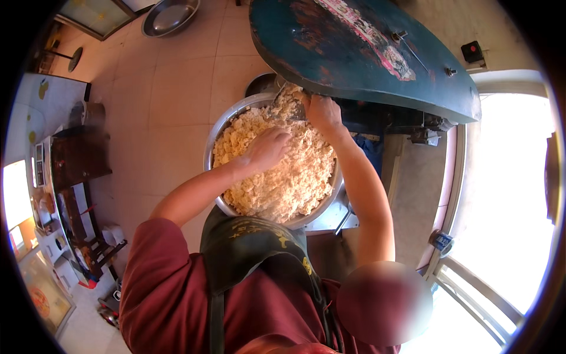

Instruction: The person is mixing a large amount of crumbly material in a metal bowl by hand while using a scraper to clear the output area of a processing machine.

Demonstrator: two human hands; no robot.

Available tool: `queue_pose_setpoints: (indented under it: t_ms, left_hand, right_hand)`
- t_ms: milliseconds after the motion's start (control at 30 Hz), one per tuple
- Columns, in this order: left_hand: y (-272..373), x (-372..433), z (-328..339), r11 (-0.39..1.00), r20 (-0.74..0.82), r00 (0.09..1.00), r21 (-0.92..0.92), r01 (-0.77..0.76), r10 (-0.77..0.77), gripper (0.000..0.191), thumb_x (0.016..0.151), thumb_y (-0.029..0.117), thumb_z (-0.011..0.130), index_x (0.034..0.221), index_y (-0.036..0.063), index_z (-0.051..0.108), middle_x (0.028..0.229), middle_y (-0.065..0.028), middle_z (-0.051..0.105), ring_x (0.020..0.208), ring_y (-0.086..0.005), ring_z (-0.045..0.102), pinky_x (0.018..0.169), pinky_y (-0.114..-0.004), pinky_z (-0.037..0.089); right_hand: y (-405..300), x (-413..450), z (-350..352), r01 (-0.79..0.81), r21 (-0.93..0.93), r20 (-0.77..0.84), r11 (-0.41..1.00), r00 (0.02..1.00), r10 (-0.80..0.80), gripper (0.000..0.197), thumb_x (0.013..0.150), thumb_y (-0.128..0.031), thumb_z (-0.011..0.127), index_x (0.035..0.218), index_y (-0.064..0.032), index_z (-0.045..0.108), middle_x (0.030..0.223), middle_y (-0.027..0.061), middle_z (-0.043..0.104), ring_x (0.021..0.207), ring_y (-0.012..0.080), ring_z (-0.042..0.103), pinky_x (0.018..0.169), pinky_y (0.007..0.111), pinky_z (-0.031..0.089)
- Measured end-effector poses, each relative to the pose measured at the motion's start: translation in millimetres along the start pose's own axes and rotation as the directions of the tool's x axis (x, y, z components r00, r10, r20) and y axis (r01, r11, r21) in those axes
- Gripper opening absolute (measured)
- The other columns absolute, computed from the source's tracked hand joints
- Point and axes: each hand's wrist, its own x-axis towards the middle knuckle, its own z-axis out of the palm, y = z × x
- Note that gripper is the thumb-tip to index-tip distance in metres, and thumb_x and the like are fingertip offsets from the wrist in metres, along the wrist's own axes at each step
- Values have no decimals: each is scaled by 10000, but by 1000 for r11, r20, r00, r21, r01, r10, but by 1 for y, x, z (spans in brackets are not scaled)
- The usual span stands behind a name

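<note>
A large round metal basin in front of me is heaped with pale, crumbly dough. My left hand rests over the top of the heap, fingers bent towards its middle. Its fingertips are slightly blurred, and whether they hold any crumbs is unclear. At the far right rim, my right hand reaches under the edge of a blue-green machine cover. Beside its fingers, more crumbly dough lies against a dark metal part. The fingers are partly hidden there, so their grip cannot be made out.
Behind the basin, a second dark bowl shows partly under the machine. Another metal basin stands on the tiled floor. Bolts stick out of the cover. A brown cabinet is at left; a bright doorway is at right.
</note>
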Motion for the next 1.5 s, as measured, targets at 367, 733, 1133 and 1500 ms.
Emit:
queue_pose_setpoints:
  t_ms: [367, 733, 1133, 1500]
  left_hand:
    - [-5, 107, 13, 932, 564, 761, 47, 358, -321, 548, 1076, 385, 264, 1385, -42, 413, 1234, -257, 568, 1203, -340, 547, 1049, -501, 429]
    - [-21, 97, 64, 964, 187, 956, 183, 192, -226, 326, 1001, 281, 411, 977, 52, 641, 1063, -131, 657, 995, -255, 636, 927, -489, 503]
    - [-13, 0, -3, 988, 102, 989, 99, -115, 105, 187, 944, 206, 574, 987, 30, 621, 969, -134, 668, 1030, -308, 598, 964, -435, 451]
    - [15, 22, -16, 995, 92, 992, 57, -87, 81, 570, 959, 343, 579, 1349, -52, 447, 1432, -249, 446, 1336, -347, 446, 1130, -446, 375]
  right_hand:
    - [-11, -11, -29, 53, -7, 84, 999, 995, -52, 425, 963, -404, 540, 858, -15, 677, 790, 257, 685, 748, 442, 674, 683, 522, 547]
    - [6, -40, -44, -33, 113, 72, 993, 997, 25, 485, 963, -438, 531, 822, -7, 701, 752, 256, 678, 731, 439, 679, 672, 509, 551]
    - [-6, -26, -37, 15, -16, 152, 1000, 988, -12, 458, 984, -380, 458, 842, -15, 696, 829, 246, 702, 781, 385, 706, 688, 476, 571]
    - [-16, -13, -25, 43, -21, 173, 999, 984, -39, 530, 993, -444, 446, 876, 5, 701, 804, 272, 689, 783, 450, 687, 725, 512, 557]
